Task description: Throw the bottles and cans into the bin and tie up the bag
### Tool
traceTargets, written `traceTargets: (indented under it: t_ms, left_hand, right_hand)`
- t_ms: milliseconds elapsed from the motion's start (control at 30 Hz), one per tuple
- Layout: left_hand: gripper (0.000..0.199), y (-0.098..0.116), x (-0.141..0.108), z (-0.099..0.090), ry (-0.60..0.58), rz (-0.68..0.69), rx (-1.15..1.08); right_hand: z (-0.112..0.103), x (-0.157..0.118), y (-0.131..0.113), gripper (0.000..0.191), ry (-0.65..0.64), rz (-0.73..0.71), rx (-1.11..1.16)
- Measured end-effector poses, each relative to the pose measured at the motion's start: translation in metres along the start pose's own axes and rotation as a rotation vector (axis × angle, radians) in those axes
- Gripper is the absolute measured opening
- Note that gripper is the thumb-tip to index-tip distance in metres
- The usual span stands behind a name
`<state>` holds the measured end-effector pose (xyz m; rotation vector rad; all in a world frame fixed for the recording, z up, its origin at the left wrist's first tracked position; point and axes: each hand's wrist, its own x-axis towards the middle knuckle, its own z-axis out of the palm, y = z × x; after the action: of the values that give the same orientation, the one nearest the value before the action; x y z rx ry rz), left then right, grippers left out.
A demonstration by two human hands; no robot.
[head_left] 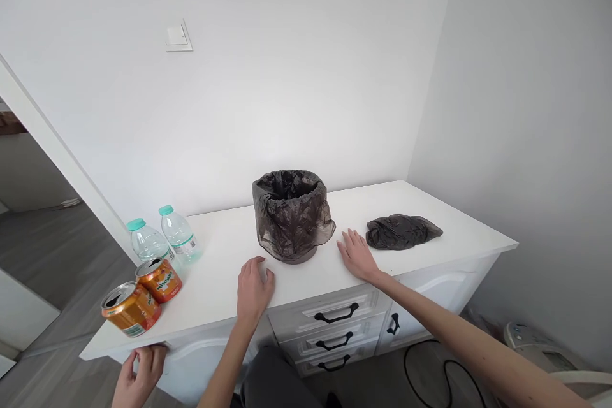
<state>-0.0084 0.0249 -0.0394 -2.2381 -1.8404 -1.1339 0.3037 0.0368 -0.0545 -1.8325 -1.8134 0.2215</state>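
A bin lined with a black plastic bag (294,220) stands upright near the middle of the white cabinet top, the bag folded over its rim. My left hand (255,288) rests on the top just in front and left of the bin, fingers curled but apart, holding nothing. To the bin's right, my right hand (357,256) lies flat with fingers spread, nearest to a crumpled black bag (401,232). Two orange cans (160,280) and two clear bottles with teal caps (179,233) are grouped at the left end.
Another person's hand (140,375) is at the cabinet's front left edge, below the cans. Drawers with black handles (336,313) face me. A black cable (448,363) lies on the floor at the right.
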Motion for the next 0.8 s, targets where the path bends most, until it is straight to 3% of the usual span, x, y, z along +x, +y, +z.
traceTargets:
  t_ms: [100, 233, 533, 800]
  left_hand:
    - [0.035, -0.003, 0.0, 0.002, -0.03, 0.012, -0.016]
    - [0.035, -0.007, 0.003, 0.005, -0.058, 0.018, -0.045]
    - [0.036, -0.002, 0.01, 0.0, -0.128, -0.028, -0.112]
    - [0.037, 0.001, 0.011, -0.002, -0.114, -0.042, -0.125]
  right_hand:
    - [0.02, 0.009, 0.018, 0.068, -0.08, 0.031, -0.099]
    - [0.029, 0.015, 0.017, 0.073, -0.134, 0.015, -0.214]
    - [0.02, 0.016, 0.01, 0.075, -0.136, 0.013, -0.199]
    - [0.015, 0.016, 0.004, 0.07, -0.115, 0.01, -0.204]
